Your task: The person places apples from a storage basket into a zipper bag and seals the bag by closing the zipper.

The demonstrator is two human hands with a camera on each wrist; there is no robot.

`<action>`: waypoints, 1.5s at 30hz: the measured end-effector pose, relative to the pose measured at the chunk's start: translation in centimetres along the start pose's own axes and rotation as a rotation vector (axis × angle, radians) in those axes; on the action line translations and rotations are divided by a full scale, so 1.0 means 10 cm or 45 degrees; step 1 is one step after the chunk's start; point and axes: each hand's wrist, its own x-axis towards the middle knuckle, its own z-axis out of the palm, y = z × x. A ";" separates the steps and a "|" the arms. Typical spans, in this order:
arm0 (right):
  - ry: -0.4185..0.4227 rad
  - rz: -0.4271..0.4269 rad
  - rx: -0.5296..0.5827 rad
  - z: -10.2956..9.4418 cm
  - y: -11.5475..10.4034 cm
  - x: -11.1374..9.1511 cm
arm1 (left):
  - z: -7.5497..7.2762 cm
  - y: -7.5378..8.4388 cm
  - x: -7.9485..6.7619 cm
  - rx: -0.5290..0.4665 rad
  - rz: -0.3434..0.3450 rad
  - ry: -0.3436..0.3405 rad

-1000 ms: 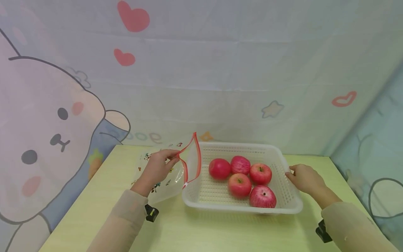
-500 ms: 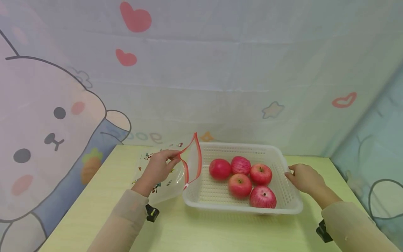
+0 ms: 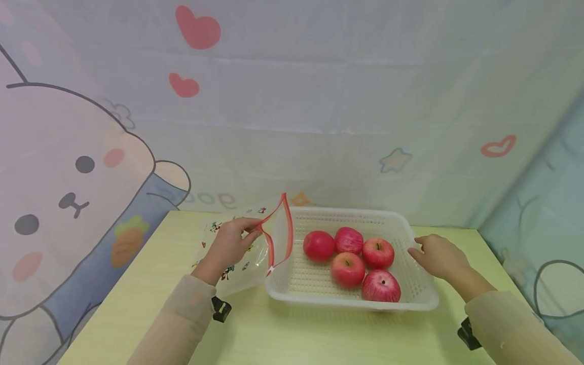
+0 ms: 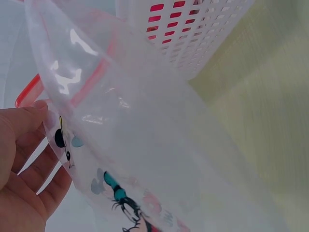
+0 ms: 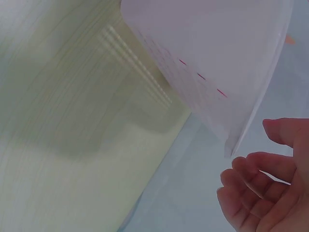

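My left hand (image 3: 228, 248) pinches the red-edged mouth of a clear zip bag (image 3: 253, 261) with cartoon prints. The bag's mouth gapes toward the left end of a white plastic basket (image 3: 351, 303), with a zip slider at its lower corner. Several red apples (image 3: 348, 270) sit in the basket, grouped toward its middle and right. At the basket's right end is my right hand (image 3: 440, 256), thumb over the rim. In the right wrist view that hand (image 5: 265, 181) shows loosely bent fingers, apart from the basket wall (image 5: 217, 48), holding nothing.
The basket stands on a pale yellow-green wooden table (image 3: 283, 334), near its back edge. Behind hangs a printed cloth backdrop (image 3: 319, 91) with hearts and a cartoon bear. Another cloth (image 3: 547, 203) closes off the right side.
My right hand has let go of the basket rim, its thumb and fingers shifting slightly up and inward. The left hand, bag, basket and apples keep their places.
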 end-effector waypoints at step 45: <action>0.016 -0.192 0.084 -0.21 -0.53 0.17 | -0.02 0.06 -0.01 -0.051 -0.024 -0.010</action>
